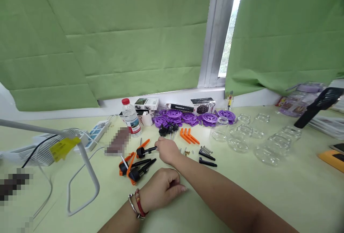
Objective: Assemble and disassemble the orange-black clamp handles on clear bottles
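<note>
My right hand [168, 150] reaches across above my left, its fingers closed at the tip of a black rod. That rod belongs to a black-and-orange lever piece [141, 152] lying on the table. My left hand [161, 189] rests on the tabletop with curled fingers and nothing visible in them; a red bracelet and a metal bangle circle its wrist. Left of it lie more lever pieces [135, 174] with orange arms and black rods. Beyond my right hand are black caps with metal rods [169, 129]. Loose orange levers [189, 136], springs [206, 150] and black tubes [208, 162] lie to the right.
Purple slotted discs [174, 115] line the back, before small boxes [202, 106]. A red-capped water bottle [131, 116] stands left of them. Clear plastic bottles [239, 143] occupy the right. At the left are a grey metal frame [88, 168], cables and a power strip [98, 131].
</note>
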The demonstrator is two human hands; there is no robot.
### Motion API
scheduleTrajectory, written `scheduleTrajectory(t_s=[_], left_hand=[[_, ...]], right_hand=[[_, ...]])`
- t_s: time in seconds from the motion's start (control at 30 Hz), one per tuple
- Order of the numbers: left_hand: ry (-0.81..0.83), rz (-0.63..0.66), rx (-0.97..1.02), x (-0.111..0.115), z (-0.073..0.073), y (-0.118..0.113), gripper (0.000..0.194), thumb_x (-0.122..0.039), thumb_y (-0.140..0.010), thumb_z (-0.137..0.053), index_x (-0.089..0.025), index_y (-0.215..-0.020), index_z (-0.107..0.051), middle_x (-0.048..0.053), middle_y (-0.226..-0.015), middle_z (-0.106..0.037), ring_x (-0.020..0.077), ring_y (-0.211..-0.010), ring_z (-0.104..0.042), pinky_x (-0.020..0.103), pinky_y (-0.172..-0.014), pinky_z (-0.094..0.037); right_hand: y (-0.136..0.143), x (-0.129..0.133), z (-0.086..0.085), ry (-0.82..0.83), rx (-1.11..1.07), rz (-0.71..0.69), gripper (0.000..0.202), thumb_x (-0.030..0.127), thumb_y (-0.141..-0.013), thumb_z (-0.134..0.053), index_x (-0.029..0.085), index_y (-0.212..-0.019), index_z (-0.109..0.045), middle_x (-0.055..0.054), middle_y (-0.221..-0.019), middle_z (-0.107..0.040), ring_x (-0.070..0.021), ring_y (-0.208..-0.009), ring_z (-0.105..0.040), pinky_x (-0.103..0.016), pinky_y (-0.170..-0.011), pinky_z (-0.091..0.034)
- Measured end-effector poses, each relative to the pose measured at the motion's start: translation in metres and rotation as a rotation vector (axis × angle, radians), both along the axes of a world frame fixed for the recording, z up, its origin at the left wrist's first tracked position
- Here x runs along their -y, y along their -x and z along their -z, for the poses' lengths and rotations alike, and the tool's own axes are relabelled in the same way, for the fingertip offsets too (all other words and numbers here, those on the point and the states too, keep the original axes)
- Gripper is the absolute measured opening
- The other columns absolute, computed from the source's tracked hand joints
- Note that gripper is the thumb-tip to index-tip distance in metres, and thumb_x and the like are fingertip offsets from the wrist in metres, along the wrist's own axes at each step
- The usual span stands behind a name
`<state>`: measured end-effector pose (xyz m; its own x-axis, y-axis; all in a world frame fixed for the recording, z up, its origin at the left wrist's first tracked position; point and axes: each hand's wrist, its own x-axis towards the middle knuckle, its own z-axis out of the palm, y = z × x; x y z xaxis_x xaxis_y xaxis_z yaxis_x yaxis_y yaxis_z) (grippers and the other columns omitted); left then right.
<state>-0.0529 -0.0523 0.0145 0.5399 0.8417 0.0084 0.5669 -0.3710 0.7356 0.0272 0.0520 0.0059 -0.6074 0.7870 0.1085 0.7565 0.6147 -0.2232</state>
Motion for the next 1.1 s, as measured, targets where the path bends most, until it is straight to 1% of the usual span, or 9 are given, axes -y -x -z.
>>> scheduleTrajectory(t_s=[0.13, 0.3, 0.4, 0.47, 0.6, 0.8, 0.9, 1.03, 1.1], left_hand=[[0.115, -0.179, 0.219, -0.003, -0.001, -0.002, 0.026, -0.040, -0.078, -0.055, -0.017, -0.069, -0.049, -0.004, -0.061, -0.045, 0.0082, -0.053, -0.039, 0.022, -0.051, -0.033], [0.315, -0.549, 0.817, -0.009, -0.004, -0.002, 0.034, -0.050, -0.081, -0.047, -0.017, -0.089, -0.047, 0.003, -0.076, -0.058, 0.0130, -0.055, -0.057, 0.026, -0.050, -0.043], [0.269, -0.658, 1.097, -0.010, -0.006, 0.001, 0.036, -0.047, -0.079, -0.053, -0.018, -0.098, -0.045, 0.006, -0.084, -0.062, 0.0171, -0.067, -0.063, 0.028, -0.055, -0.046], [0.216, -0.681, 1.177, -0.009, -0.008, 0.001, 0.034, -0.042, -0.079, -0.056, -0.020, -0.101, -0.044, 0.004, -0.084, -0.062, 0.0162, -0.068, -0.063, 0.026, -0.054, -0.046], [0.205, -0.652, 1.166, -0.007, -0.009, -0.001, 0.033, -0.036, -0.081, -0.056, -0.023, -0.107, -0.042, 0.000, -0.082, -0.061, 0.0135, -0.061, -0.061, 0.023, -0.048, -0.042], [0.136, -0.601, 1.002, 0.001, -0.010, -0.006, 0.037, -0.042, -0.086, -0.046, -0.025, -0.118, -0.036, 0.006, -0.099, -0.060, 0.0136, -0.068, -0.061, 0.029, -0.057, -0.047], [-0.043, -0.614, 0.793, 0.005, -0.006, -0.006, 0.045, -0.040, -0.081, -0.055, -0.025, -0.119, -0.034, 0.010, -0.115, -0.053, 0.0176, -0.089, -0.060, 0.036, -0.077, -0.048], [-0.395, -0.621, 0.549, 0.005, 0.002, -0.005, 0.062, -0.035, -0.061, -0.076, -0.025, -0.111, -0.041, 0.012, -0.138, -0.029, 0.0281, -0.123, -0.038, 0.043, -0.094, -0.039], [-0.519, -0.576, 0.481, 0.004, 0.005, -0.006, 0.075, -0.036, -0.055, -0.080, -0.025, -0.117, -0.039, 0.013, -0.139, -0.027, 0.0306, -0.127, -0.032, 0.047, -0.099, -0.034]], right_hand=[[-0.016, 0.003, -0.011, -0.024, -0.135, 0.082, 0.019, 0.019, -0.086, -0.043, 0.018, -0.091, -0.061, -0.006, -0.094, -0.057, -0.0160, -0.079, -0.058, -0.026, -0.065, -0.039], [-0.048, 0.030, -0.023, -0.066, -0.414, 0.109, 0.019, 0.018, -0.088, -0.041, 0.019, -0.095, -0.058, -0.004, -0.094, -0.056, -0.0141, -0.081, -0.056, -0.024, -0.068, -0.039], [-0.064, 0.055, -0.020, -0.072, -0.459, 0.036, 0.021, 0.018, -0.089, -0.037, 0.018, -0.099, -0.056, -0.005, -0.095, -0.055, -0.0136, -0.077, -0.055, -0.024, -0.066, -0.040], [-0.073, 0.068, -0.016, -0.051, -0.438, -0.006, 0.022, 0.018, -0.090, -0.036, 0.018, -0.102, -0.055, -0.006, -0.096, -0.055, -0.0139, -0.075, -0.054, -0.025, -0.064, -0.039], [-0.088, 0.079, -0.012, 0.076, -0.499, -0.042, 0.018, 0.023, -0.088, -0.042, 0.018, -0.097, -0.056, -0.006, -0.092, -0.056, -0.0149, -0.076, -0.053, -0.026, -0.066, -0.039], [-0.110, 0.084, -0.013, 0.538, -0.645, 0.034, 0.022, 0.034, -0.088, -0.041, 0.019, -0.077, -0.053, 0.003, -0.060, -0.045, -0.0089, -0.052, -0.037, -0.021, -0.049, -0.029], [-0.114, 0.089, -0.008, 0.654, -0.693, 0.072, 0.028, 0.037, -0.088, -0.041, 0.017, -0.070, -0.050, 0.003, -0.058, -0.045, -0.0079, -0.050, -0.035, -0.021, -0.049, -0.027], [-0.109, 0.094, -0.002, 0.881, -0.859, 0.090, 0.033, 0.044, -0.086, -0.043, 0.017, -0.069, -0.050, 0.002, -0.059, -0.051, -0.0076, -0.049, -0.035, -0.021, -0.048, -0.028], [-0.105, 0.096, 0.000, 0.973, -0.975, 0.083, 0.036, 0.048, -0.085, -0.043, 0.016, -0.071, -0.051, 0.001, -0.058, -0.053, -0.0072, -0.047, -0.034, -0.022, -0.047, -0.027]])
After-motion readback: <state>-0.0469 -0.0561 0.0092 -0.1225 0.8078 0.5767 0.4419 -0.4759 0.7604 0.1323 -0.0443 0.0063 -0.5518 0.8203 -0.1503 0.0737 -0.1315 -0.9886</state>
